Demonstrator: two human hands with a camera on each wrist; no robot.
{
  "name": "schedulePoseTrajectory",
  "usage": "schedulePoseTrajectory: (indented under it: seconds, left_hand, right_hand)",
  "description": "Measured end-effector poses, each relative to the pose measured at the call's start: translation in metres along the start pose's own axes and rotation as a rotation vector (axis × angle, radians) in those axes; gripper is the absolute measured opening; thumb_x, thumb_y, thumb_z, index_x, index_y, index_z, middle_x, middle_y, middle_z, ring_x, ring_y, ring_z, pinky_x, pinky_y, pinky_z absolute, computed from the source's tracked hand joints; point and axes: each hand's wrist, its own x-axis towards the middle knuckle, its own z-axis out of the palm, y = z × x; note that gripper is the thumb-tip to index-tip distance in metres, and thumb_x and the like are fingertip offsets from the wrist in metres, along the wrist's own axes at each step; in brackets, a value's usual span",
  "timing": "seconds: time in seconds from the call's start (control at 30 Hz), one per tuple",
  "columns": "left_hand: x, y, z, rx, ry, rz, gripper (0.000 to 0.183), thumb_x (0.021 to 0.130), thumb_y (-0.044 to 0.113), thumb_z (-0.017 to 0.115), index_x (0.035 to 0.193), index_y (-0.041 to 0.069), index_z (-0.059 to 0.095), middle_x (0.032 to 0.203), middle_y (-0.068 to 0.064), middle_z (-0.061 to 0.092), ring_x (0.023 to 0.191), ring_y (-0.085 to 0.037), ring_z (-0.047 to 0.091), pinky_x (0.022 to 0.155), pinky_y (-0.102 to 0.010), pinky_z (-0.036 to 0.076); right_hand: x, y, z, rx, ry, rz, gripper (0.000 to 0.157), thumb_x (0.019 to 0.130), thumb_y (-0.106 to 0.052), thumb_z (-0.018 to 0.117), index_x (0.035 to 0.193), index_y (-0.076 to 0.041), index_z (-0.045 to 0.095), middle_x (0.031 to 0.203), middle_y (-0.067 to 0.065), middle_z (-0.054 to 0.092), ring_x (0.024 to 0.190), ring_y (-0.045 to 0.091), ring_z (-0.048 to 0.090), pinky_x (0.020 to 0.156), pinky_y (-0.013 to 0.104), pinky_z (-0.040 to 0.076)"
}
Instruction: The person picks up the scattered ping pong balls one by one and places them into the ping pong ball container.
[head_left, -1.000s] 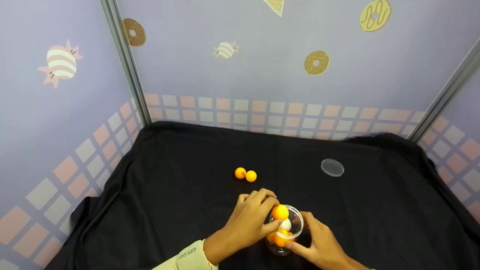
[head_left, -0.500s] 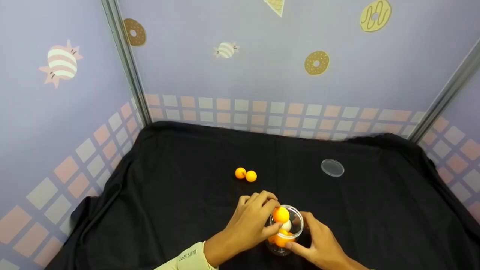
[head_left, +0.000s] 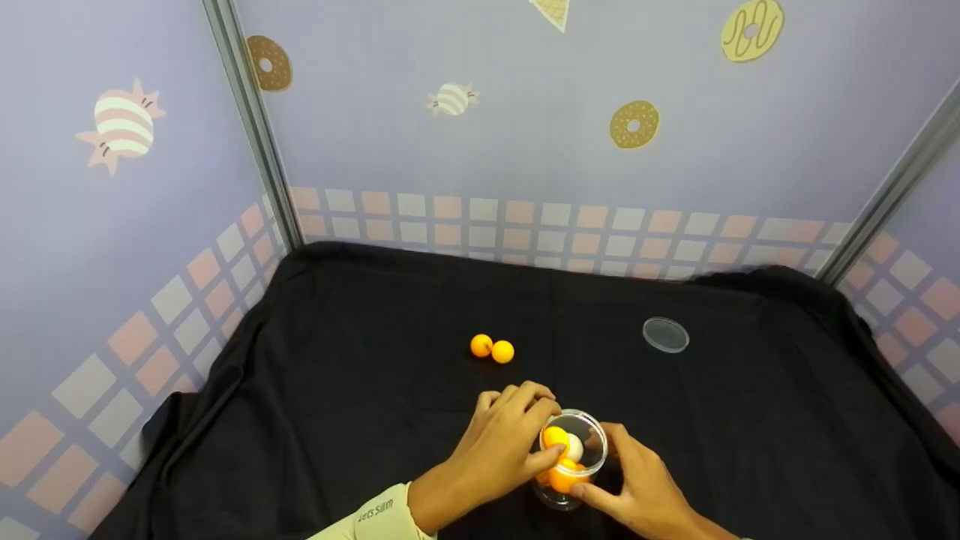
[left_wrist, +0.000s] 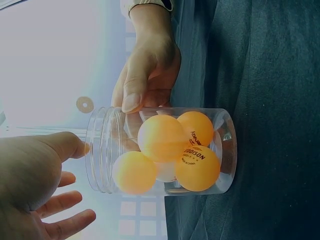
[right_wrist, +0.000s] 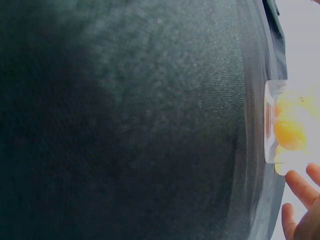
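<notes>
A clear plastic jar (left_wrist: 227,150) stands upright on the black cloth, its mouth uncovered. Inside it lie several orange table tennis balls (left_wrist: 197,168) and a white ball (head_left: 574,448); printed lettering shows on some orange ones. My right hand (head_left: 641,480) grips the jar's side, thumb toward me and fingers around the far side. At the mouth, my left hand (head_left: 501,446) hovers with bent, spread fingers and nothing between them. In the left wrist view, its thumb tip is right at the rim, and the topmost orange ball (left_wrist: 135,172) sits within the jar below.
Two orange balls (head_left: 492,349) lie side by side on the black cloth (head_left: 360,420), beyond my left hand. Farther right is a round clear lid (head_left: 665,335). Patterned lilac panels (head_left: 525,135) enclose the back and sides.
The upper orange ball has left my left fingers and dropped lower into the jar. Both hands stay nearly in place, and the jar has not moved.
</notes>
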Motion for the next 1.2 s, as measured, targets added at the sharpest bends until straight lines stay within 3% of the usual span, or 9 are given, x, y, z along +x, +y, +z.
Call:
schedulePoseTrajectory:
  seconds: [0.17,0.4,0.57,0.83,1.2]
  left_hand:
    - [0.000,0.000,0.000,-0.005,-0.010,-0.009,0.034,0.076,0.044,0.070,0.103,0.025,0.062,0.109,0.011,0.054,0.089,-0.007,0.051,0.074,-0.032,0.038]
    - [0.005,0.000,0.001,0.000,-0.025,-0.014,0.034,0.078,0.047,0.067,0.103,0.024,0.061,0.112,0.010,0.054,0.091,-0.008,0.053,0.076,-0.035,0.040]
    - [0.013,-0.004,0.004,-0.008,-0.002,-0.022,0.031,0.080,0.046,0.066,0.102,0.024,0.061,0.110,0.011,0.054,0.089,-0.008,0.053,0.075,-0.034,0.040]
    - [0.029,-0.022,0.015,-0.036,0.058,-0.103,0.027,0.084,0.042,0.063,0.104,0.024,0.061,0.105,0.011,0.055,0.093,-0.008,0.057,0.073,-0.034,0.039]
    - [0.049,-0.052,0.038,0.018,0.031,-0.232,0.030,0.084,0.042,0.064,0.107,0.024,0.061,0.106,0.007,0.055,0.089,-0.012,0.054,0.071,-0.035,0.038]
  right_hand:
    - [0.000,0.000,0.000,0.003,-0.005,0.017,0.067,0.067,-0.044,0.081,0.123,-0.021,0.051,0.108,-0.016,0.059,0.090,0.008,0.063,0.075,0.031,0.052]
    - [0.000,0.000,-0.001,0.005,-0.012,0.027,0.066,0.069,-0.045,0.079,0.124,-0.023,0.050,0.110,-0.016,0.059,0.093,0.008,0.063,0.079,0.026,0.051]
    - [0.000,0.000,0.000,-0.011,-0.011,0.038,0.067,0.068,-0.047,0.079,0.124,-0.024,0.050,0.110,-0.018,0.058,0.091,0.007,0.063,0.077,0.029,0.051]
    - [0.000,0.001,0.000,0.024,-0.014,0.020,0.066,0.068,-0.044,0.080,0.123,-0.021,0.051,0.110,-0.015,0.059,0.092,0.009,0.064,0.076,0.027,0.052]
    - [0.000,0.001,0.000,-0.001,-0.018,0.036,0.066,0.068,-0.046,0.079,0.123,-0.024,0.050,0.112,-0.016,0.058,0.094,0.008,0.063,0.078,0.029,0.051]
